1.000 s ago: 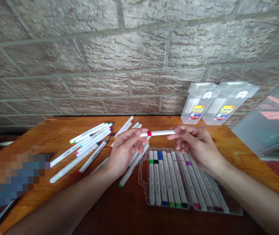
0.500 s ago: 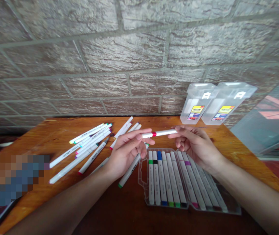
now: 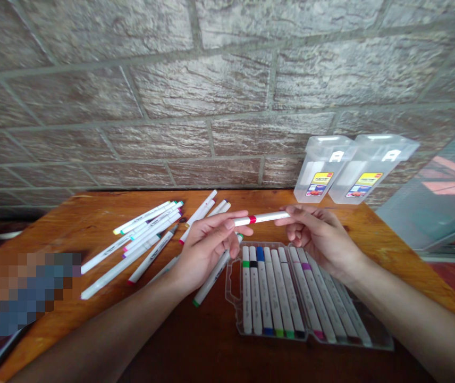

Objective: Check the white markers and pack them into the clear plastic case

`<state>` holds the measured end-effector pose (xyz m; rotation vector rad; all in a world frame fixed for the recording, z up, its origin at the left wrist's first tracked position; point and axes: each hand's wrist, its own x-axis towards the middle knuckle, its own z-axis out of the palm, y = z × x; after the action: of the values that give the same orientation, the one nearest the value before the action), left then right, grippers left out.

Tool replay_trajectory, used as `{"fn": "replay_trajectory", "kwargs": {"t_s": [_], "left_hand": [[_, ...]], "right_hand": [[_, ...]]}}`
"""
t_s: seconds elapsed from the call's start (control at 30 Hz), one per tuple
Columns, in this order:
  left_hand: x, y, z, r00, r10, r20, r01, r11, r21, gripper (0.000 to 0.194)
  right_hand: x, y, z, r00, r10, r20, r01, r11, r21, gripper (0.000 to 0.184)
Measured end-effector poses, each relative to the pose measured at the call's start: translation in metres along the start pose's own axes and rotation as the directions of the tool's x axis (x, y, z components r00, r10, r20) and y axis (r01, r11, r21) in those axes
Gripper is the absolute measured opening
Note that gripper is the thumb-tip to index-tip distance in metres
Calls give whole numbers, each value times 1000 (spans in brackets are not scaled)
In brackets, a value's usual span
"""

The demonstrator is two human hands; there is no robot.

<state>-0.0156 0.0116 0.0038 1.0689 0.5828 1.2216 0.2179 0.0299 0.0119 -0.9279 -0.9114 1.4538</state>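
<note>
A white marker with a red band [image 3: 260, 218] lies level between my hands. My left hand [image 3: 209, 247] pinches its near end, and my right hand [image 3: 315, 235] holds its far end in the fingertips. Below my left palm rests a loose white marker with a green end [image 3: 212, 274]. Several more loose markers [image 3: 148, 227] lie in a scatter to the left. An open clear plastic case [image 3: 231, 276] sits below my right hand, holding a row of white markers with coloured ends.
Two clear plastic boxes with yellow labels [image 3: 345, 169] stand at the back right of the wooden table [image 3: 92, 213], against a brick wall [image 3: 211, 90]. A pixelated patch [image 3: 20, 292] hides the lower left. A glass pane [image 3: 430, 197] stands at the right.
The red-banded marker and both my hands have shifted slightly to the right. The view has moved a little. The case and loose markers stay in place.
</note>
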Motion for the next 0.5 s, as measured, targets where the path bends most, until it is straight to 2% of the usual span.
{"fn": "replay_trajectory", "kwargs": {"t_s": [0.23, 0.5], "left_hand": [[-1, 0, -1, 1000, 3, -10, -3, 1000, 23, 28], [3, -1, 1, 995, 16, -99, -6, 995, 103, 26]], "right_hand": [[1, 2, -4, 1000, -22, 15, 22, 1000, -7, 28], [0, 2, -4, 998, -57, 30, 59, 997, -48, 25]]}}
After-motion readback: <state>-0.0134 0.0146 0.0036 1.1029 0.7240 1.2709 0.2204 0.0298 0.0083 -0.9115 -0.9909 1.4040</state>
